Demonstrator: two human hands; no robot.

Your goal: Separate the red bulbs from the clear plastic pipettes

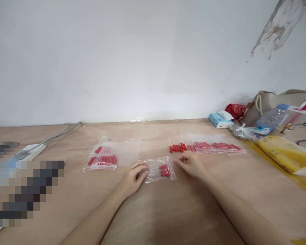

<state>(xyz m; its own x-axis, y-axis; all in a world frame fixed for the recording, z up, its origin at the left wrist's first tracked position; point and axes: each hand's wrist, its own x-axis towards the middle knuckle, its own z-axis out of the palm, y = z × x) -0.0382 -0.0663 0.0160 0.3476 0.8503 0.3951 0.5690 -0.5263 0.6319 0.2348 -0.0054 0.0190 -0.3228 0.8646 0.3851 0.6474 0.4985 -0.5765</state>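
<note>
My left hand (pixel 134 177) grips the left end of a clear zip bag (pixel 153 174) between thumb and fingers. Inside the bag, near its red-lined zip edge, lie several short red pieces (pixel 164 170) with thin pale stems. My right hand (pixel 190 164) is at the zip end, its fingers curled and the thumb close to the index finger; anything pinched there is too small to make out. Just beyond it is a row of loose red-ended pieces (pixel 177 147). An unfilled clear bag (pixel 130 152) lies flat behind my left hand.
Filled bags (pixel 103 160) are stacked at left, and more red-filled bags (pixel 214 145) overlap at right. A tissue pack (pixel 220 120), a plastic bottle (pixel 270 119), a paper bag (pixel 283 98) and a yellow package (pixel 285 153) crowd the right. A power strip (pixel 32 152) with cables sits left.
</note>
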